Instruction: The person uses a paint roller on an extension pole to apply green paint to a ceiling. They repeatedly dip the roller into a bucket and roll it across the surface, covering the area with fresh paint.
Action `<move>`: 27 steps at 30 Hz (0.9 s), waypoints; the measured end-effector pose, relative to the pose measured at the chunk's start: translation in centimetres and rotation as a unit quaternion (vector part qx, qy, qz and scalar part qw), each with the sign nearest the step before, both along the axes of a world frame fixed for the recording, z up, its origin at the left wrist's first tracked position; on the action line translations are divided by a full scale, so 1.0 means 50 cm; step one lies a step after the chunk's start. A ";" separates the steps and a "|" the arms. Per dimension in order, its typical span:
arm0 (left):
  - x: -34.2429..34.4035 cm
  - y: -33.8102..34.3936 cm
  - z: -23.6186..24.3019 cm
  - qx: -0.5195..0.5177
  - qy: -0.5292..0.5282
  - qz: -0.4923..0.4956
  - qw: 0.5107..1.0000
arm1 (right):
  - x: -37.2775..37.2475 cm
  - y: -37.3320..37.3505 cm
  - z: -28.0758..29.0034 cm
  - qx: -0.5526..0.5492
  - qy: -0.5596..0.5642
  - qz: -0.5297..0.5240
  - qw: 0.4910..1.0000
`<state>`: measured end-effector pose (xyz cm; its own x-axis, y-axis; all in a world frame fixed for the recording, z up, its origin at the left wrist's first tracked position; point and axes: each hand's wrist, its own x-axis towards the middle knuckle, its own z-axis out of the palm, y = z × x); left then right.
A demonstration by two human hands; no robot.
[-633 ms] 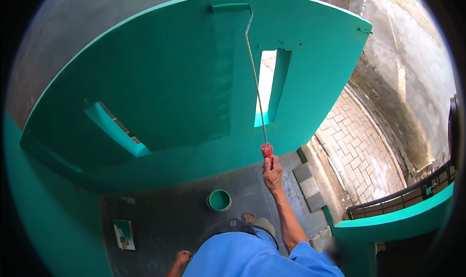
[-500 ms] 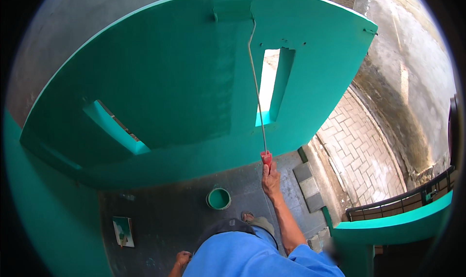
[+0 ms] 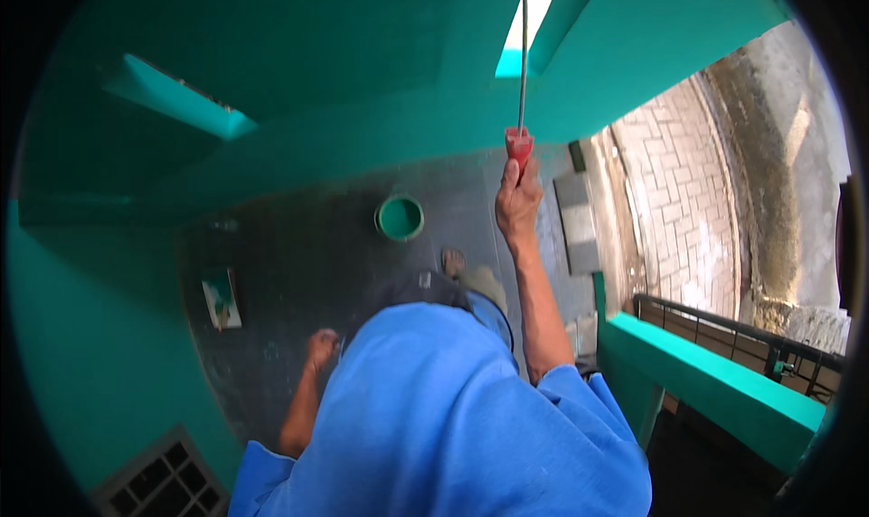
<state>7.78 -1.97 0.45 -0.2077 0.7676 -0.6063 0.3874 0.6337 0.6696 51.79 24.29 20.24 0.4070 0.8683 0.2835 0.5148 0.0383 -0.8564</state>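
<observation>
My right hand (image 3: 519,200) is closed around the red grip (image 3: 519,144) of a paint roller, arm stretched forward. The roller's thin metal rod (image 3: 524,64) runs up past a narrow window slot and leaves the picture at the top, so the roller head is out of sight. In front of me stands a green wall (image 3: 344,128), its paint darker in places. My left hand (image 3: 323,345) hangs low at my left side, away from the wall; its fingers look curled but are blurred. A bucket of green paint (image 3: 399,218) stands on the floor between me and the wall.
On the dark tiled floor (image 3: 281,245) to the left lies a paint-smeared board with a brush (image 3: 222,300). Narrow slots (image 3: 195,100) pierce the wall. A raised step (image 3: 576,223) borders the paved lane (image 3: 679,164) at right. A low green wall (image 3: 715,381) stands near right.
The view has tipped down, so the wall's top edge and the roller head have left the picture. My right hand still holds the roller. More of my left arm shows.
</observation>
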 end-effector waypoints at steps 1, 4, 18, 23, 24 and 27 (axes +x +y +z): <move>-0.001 0.001 0.009 -0.040 -0.001 0.009 0.999 | -0.005 -0.017 -0.032 -0.013 0.000 0.006 1.000; 0.039 0.012 0.065 -0.107 0.020 0.035 0.993 | -0.004 -0.036 -0.090 -0.033 -0.004 0.016 0.999; 0.365 0.406 0.119 0.000 -0.149 -0.068 0.986 | 0.055 -0.225 -0.249 -0.189 0.025 0.032 0.981; 0.626 0.617 0.218 0.112 -0.267 -0.124 0.949 | 0.091 -0.265 -0.259 -0.218 -0.007 0.040 0.975; 0.662 0.644 0.234 0.113 -0.290 -0.117 0.943 | 0.095 -0.269 -0.242 -0.224 -0.003 0.035 0.974; 0.718 0.694 0.228 0.093 -0.327 -0.125 0.932 | 0.109 -0.292 -0.204 -0.262 -0.004 0.020 0.965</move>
